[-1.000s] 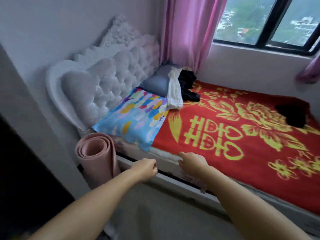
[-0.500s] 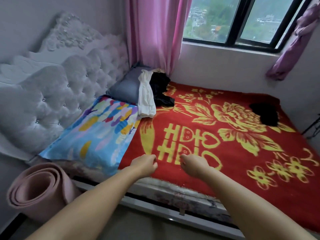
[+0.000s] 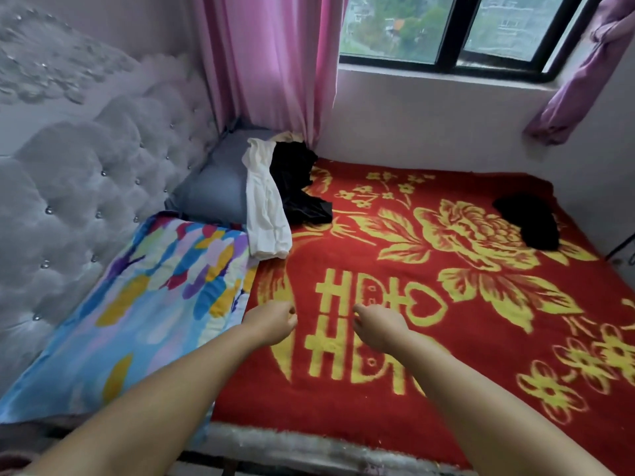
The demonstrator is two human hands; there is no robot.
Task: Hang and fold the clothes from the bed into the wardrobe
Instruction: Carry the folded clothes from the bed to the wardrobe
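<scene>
A: Left to right?
B: Left hand (image 3: 273,322) stretched out over the red blanket (image 3: 446,338), fingers loosely curled, holding nothing. Right hand (image 3: 379,326) beside it, same pose.
A: Clothes?
B: White garment (image 3: 266,214) and black garment (image 3: 297,187) far left on the grey pillow (image 3: 216,190); another black piece (image 3: 527,219) far right.

Red blanket (image 3: 446,338) with yellow flowers and characters. Blue pillow (image 3: 144,314) splashed with multicoloured strokes; grey pillow (image 3: 216,187). White garment (image 3: 266,207), black garment (image 3: 295,180), black cloth (image 3: 529,219). Pink curtain (image 3: 275,56). Grey tufted headboard (image 3: 79,187).
</scene>
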